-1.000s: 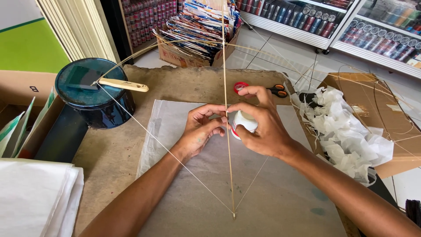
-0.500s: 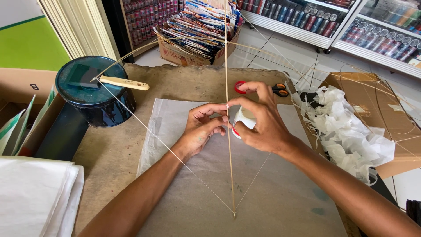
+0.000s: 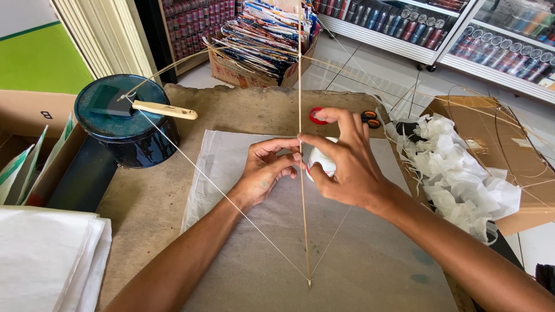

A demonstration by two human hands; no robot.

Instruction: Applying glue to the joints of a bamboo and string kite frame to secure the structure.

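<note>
Nearest, the thin bamboo spine (image 3: 303, 219) of a kite frame lies on the grey paper sheet (image 3: 358, 266), string (image 3: 231, 199) running off from its tip toward the dark blue tin (image 3: 124, 124) with its brush (image 3: 165, 110). At mid-sheet the left hand (image 3: 266, 173) curls its fingers against the stick, while the right hand (image 3: 344, 164) grips a small white spool (image 3: 322, 163), thumb and forefinger pinching at the spine. Farther off lie scissors (image 3: 370, 118) and crumpled white paper (image 3: 462, 173); a hard tug could, I judge, snap the stick or slacken the string.
</note>
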